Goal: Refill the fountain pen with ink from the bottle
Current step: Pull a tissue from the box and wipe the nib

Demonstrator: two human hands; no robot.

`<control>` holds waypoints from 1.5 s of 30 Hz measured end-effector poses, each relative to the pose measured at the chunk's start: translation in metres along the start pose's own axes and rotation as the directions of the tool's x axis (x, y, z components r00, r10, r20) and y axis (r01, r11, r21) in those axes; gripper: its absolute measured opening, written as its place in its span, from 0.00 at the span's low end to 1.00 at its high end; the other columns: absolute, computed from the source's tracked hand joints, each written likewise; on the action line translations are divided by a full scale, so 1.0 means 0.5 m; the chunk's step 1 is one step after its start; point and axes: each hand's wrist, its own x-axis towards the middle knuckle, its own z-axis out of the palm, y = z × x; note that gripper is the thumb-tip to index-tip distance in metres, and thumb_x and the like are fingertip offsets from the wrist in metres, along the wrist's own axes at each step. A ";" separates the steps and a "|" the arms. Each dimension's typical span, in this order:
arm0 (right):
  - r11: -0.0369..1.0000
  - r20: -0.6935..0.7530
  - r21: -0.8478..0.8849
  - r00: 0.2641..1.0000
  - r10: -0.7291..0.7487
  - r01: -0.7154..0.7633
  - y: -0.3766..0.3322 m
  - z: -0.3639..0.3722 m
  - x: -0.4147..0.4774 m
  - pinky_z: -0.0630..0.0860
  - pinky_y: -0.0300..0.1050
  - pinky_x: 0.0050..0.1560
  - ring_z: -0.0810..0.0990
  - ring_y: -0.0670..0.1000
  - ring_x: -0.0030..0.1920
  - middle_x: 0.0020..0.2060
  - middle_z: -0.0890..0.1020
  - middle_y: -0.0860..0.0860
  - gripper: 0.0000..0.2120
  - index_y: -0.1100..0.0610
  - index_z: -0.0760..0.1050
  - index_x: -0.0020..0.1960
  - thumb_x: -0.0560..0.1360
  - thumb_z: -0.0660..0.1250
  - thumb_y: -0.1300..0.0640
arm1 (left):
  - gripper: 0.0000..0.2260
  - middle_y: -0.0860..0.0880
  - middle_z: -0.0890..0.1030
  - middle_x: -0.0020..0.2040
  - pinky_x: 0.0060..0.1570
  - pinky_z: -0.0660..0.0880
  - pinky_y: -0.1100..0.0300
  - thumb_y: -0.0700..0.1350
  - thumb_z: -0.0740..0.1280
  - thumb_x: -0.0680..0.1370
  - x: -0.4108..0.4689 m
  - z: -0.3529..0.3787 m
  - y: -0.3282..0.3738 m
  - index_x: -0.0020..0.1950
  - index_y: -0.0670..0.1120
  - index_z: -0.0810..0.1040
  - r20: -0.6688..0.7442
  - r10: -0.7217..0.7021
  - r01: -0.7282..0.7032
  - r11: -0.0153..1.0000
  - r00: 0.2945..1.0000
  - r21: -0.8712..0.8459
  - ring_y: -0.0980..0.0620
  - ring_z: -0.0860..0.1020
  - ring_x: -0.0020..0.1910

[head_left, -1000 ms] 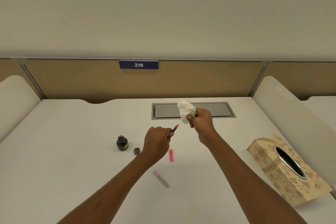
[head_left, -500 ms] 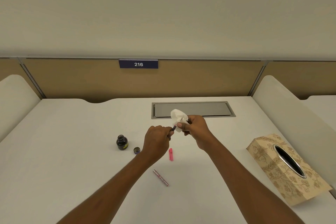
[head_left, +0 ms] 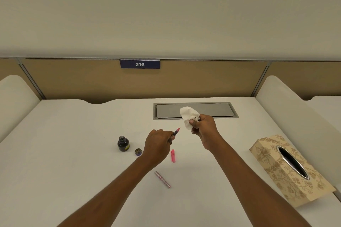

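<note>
The fountain pen's nib section juts from the left hand, gripped above the desk, just short of the crumpled tissue pinched in the right hand. The open ink bottle (cap beside it) stands left.

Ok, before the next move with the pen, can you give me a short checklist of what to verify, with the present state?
1. Left hand grips the pen: ok.
2. Right hand holds the tissue, apart from the pen tip: ok.
3. Ink bottle upright on the table: ok.
4. Ink bottle closed: not ok, its cap lies beside it.
5. Pink part and patterned part lie on the table near the hands: ok.
6. Pen tip clean of ink: cannot tell.
</note>
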 end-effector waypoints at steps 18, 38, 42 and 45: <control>0.981 0.155 0.160 0.984 0.088 -0.113 0.056 -0.023 -0.040 0.79 0.51 0.53 0.82 0.60 0.46 0.48 0.81 0.61 0.03 0.68 0.77 0.46 0.73 0.65 0.69 | 0.08 0.47 0.83 0.41 0.42 0.71 0.55 0.46 0.67 0.76 -0.004 -0.010 0.027 0.49 0.43 0.82 -0.059 -0.126 0.112 0.974 0.990 -0.196 0.47 0.77 0.41; 0.998 0.129 0.013 0.990 0.058 -0.060 0.060 -0.006 -0.059 0.75 0.45 0.35 0.77 0.53 0.32 0.44 0.79 0.59 0.15 0.58 0.72 0.59 0.75 0.60 0.71 | 0.07 0.53 0.81 0.39 0.42 0.75 0.61 0.47 0.70 0.74 -0.012 -0.032 0.050 0.48 0.45 0.81 0.035 -0.249 0.246 0.910 0.968 -0.334 0.55 0.78 0.39; 0.999 0.173 0.020 0.985 0.029 -0.033 0.055 -0.009 -0.063 0.70 0.44 0.33 0.73 0.52 0.31 0.38 0.77 0.58 0.09 0.60 0.77 0.49 0.77 0.59 0.69 | 0.07 0.53 0.81 0.39 0.42 0.74 0.61 0.47 0.69 0.75 -0.014 -0.027 0.055 0.49 0.45 0.80 0.024 -0.267 0.261 0.912 0.963 -0.317 0.55 0.78 0.39; 0.999 0.154 -0.010 0.988 0.036 -0.034 0.056 -0.014 -0.061 0.69 0.42 0.30 0.72 0.50 0.29 0.36 0.76 0.57 0.06 0.60 0.76 0.49 0.78 0.61 0.64 | 0.08 0.51 0.82 0.40 0.43 0.74 0.60 0.47 0.68 0.76 -0.015 -0.019 0.059 0.50 0.44 0.80 0.025 -0.280 0.275 0.912 0.960 -0.304 0.54 0.78 0.39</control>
